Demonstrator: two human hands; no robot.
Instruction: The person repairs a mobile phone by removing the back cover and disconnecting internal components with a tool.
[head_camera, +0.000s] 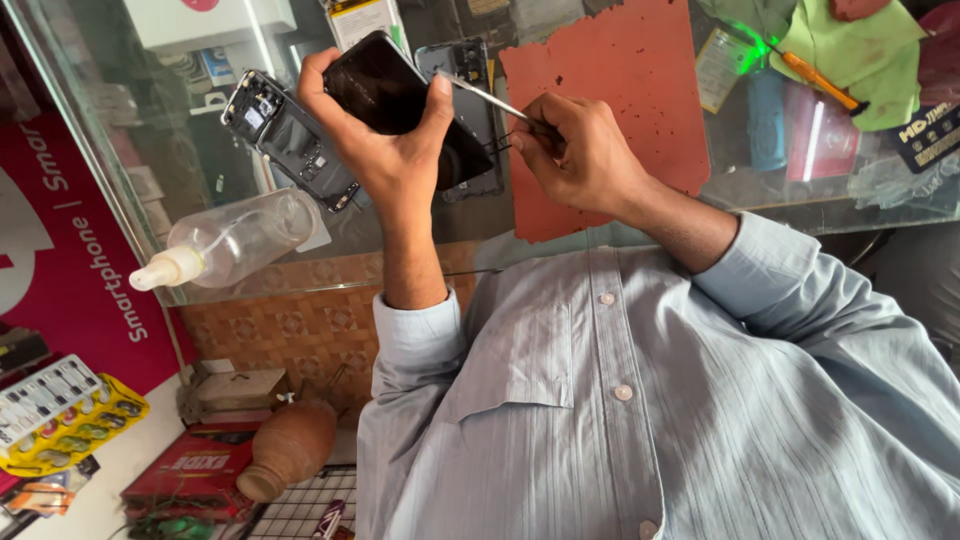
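**Phone held above glass tabletop as thin tool meets its edge**

A pale blue striped shirt (640, 400) fills the near foreground, its two sleeves reaching away toward a glass tabletop (120, 130). The left hand (385, 140) is raised upright from the wrist, thumb and fingers clamped around the edges of a dark smartphone (385, 90), which it holds tilted with the black face toward the camera. Just to the right of that hand, the right hand (580, 150) is pinched shut on a thin metal tool (490, 100), whose tip touches the phone's upper right edge beside the left thumb.

A clear plastic squeeze bottle (235, 240) with a cream nozzle lies on its side below and to the left of the left hand; whether it holds any liquid cannot be told. Behind the left hand rests an opened phone back (290, 140), its inner parts exposed, and a second opened phone frame (465, 70) lies behind the held phone. A red mat (620, 90) spreads beyond the right hand. Farther right of that hand, an orange-handled screwdriver (820, 80) lies on a green cloth (870, 50). Below the tabletop, down left of the left forearm, sits a brown clay pot (290, 445).
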